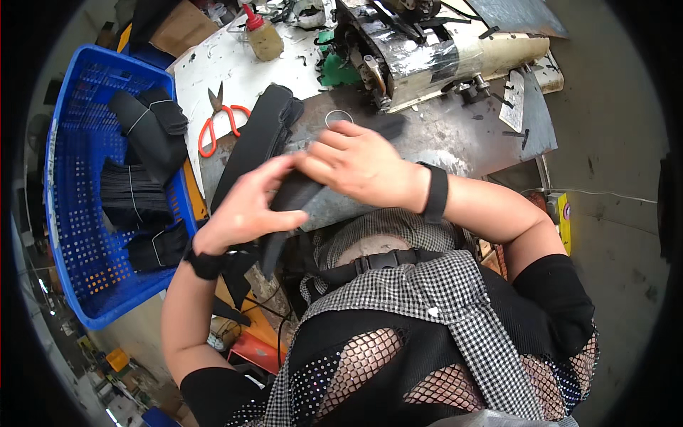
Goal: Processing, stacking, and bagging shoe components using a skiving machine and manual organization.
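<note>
Long black fabric pieces [295,193] are bunched in front of me, slightly blurred. My left hand [245,206] holds them between its outstretched thumb and its fingers. Over their middle, my right hand [366,167] is closed with curled fingers, its fingertips meeting the left ones; its grip on the pieces is partly hidden. A thin pale ring [339,117], like a rubber band, shows just beyond the right knuckles; I cannot tell whether it touches them. Farther left on the bench lies a long black fabric stack [260,135], next to scissors with red handles [222,124].
A blue plastic basket [67,178] at the left holds several banded black bundles [134,193]. A sewing-type machine [427,67] stands on the metal worktop [469,142] at the far right. A red-capped bottle [263,39] sits at the back.
</note>
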Motion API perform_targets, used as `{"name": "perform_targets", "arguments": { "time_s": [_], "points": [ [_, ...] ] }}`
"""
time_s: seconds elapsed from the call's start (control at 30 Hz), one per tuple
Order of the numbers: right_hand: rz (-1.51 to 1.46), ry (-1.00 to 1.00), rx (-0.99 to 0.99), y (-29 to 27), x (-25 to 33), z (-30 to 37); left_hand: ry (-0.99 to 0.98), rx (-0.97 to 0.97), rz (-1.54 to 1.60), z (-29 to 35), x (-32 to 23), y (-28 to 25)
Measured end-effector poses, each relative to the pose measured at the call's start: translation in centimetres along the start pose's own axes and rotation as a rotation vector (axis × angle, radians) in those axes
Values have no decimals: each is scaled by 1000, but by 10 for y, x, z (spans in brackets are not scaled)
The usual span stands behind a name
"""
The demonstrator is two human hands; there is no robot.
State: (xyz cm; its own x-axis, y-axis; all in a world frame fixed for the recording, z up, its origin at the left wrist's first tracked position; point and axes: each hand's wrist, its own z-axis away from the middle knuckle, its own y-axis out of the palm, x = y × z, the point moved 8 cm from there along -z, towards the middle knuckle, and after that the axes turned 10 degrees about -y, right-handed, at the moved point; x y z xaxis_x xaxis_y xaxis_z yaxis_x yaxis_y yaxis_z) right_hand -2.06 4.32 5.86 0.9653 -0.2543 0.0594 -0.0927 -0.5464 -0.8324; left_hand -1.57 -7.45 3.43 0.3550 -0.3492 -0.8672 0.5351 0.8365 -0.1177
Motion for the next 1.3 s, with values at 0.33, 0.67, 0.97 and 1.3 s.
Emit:
{"name": "perform_targets", "arguments": {
  "time_s": [0.33,0.67,0.97,1.3],
  "points": [
    [-151,489,321,-4,-73,150,206,-242,-171,-78,61,28],
    [126,642,142,-19,-60,187,429,-429,237,-97,71,59],
    [-36,435,314,5,-66,175,410,-466,206,-100,79,54],
    [-1488,1087,241,-29,-84,154,617,-6,976,-67,-27,52]
  ]
}}
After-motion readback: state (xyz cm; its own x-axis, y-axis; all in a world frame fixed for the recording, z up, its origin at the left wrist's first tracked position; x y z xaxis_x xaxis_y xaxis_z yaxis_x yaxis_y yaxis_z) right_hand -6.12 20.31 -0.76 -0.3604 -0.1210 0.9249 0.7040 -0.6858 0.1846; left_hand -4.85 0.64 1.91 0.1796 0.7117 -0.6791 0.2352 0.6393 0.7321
